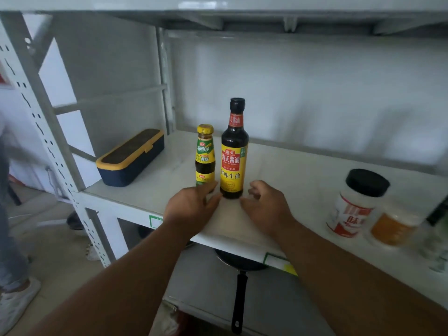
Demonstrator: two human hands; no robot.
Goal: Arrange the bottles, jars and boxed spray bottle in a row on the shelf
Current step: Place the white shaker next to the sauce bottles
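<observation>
At the far left, beside the perforated upright (pixel 36 122) of the rack, we see a person's leg and white shoe (pixel 14 299) on the floor. On the left end of the white shelf (pixel 278 166) lies a long navy box with a yellow-rimmed lid (pixel 131 157), set at an angle toward the back corner.

Near the middle of the shelf stand two upright bottles, side by side and nearly touching. The small sauce bottle (pixel 205 156) has a yellow cap and a green-and-yellow label. To its right, the tall soy sauce bottle (pixel 234 151) has a black cap and a red-and-yellow label.

Our left hand (pixel 191 209) lies at the base of the two bottles, fingers extended; its fingertips reach the foot of the small sauce bottle and the lower left of the tall one. It grips neither. Our right hand (pixel 266 204) sits just right of the tall bottle's base, fingers loosely curled and holding nothing; we cannot tell whether a fingertip touches the glass.

Below the shelf edge, a black frying pan (pixel 238 270) rests on the lower level, handle toward us.

Further right on the shelf, well apart from the bottles, stand a white jar with a black lid (pixel 356 204) and, just beside it, a blurred jar with orange contents (pixel 392 226). Objects at the extreme right edge are too blurred to identify.
</observation>
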